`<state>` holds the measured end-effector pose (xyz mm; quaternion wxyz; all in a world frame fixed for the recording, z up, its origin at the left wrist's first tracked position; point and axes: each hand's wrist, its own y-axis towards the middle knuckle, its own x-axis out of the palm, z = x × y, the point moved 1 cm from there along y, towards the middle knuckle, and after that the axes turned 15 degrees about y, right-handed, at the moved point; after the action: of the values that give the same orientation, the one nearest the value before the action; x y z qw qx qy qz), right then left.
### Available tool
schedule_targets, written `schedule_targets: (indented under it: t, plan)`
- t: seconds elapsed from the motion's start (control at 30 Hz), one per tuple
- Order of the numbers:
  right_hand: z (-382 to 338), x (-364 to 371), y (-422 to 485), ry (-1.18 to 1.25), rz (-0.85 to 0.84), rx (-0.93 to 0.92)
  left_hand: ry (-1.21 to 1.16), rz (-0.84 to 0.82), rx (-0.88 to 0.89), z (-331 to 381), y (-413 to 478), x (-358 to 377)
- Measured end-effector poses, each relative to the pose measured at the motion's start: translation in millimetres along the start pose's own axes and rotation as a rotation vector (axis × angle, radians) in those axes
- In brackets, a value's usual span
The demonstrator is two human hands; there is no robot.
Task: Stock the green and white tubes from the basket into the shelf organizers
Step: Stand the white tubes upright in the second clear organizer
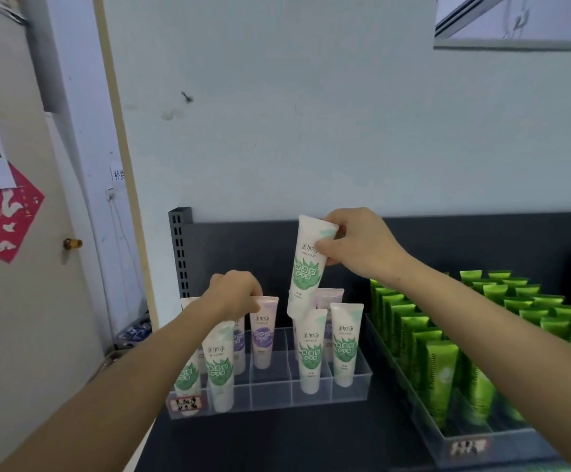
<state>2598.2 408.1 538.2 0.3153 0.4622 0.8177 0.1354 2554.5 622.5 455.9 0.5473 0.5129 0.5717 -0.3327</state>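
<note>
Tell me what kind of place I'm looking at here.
Probably a shop or stockroom display: a dark metal shelf with a slotted upright, clear organizers with handwritten labels, and rows of identical green tubes.

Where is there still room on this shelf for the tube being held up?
The front pocket of the clear organizer, between the front-left tube and the two green and white tubes on its right, looks empty. The dark shelf before it is bare. The tray of green tubes is packed, and the left hand crowds the organizer's left side.
</note>
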Motion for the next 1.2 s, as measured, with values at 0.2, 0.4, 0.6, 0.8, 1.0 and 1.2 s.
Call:
schedule_targets:
  t: [0.2, 0.4, 0.6, 0.8, 1.0, 1.2]
  plan:
    - [0.9, 26.2, 4.7, -0.071, -0.144, -0.037, -0.050, 0.016, 0.054, -11.7, 1.4, -1.3]
    - [4.8, 74.1, 10.7, -0.357, -0.414, -0.081, -0.092, 0.179, -0.009, -47.4, -18.3, -19.0]
    - [28.2, 107.4, 16.1, -0.567, -0.646, -0.039, -0.106, 0.197, -0.036, -64.8, -37.5, -17.0]
    - [49.5, 117.9, 20.3, -0.619, -0.708, 0.012, -0.131, 0.179, -0.076, -76.2, -44.0, -11.0]
    - [33.7, 114.6, 32.3, -0.531, -0.630, -0.056, -0.134, 0.108, -0.111, -88.9, -33.2, -0.2]
    - [35.9, 144.6, 56.8, -0.448, -0.568, -0.081, -0.047, 0.059, -0.102, -92.2, -20.2, 19.5]
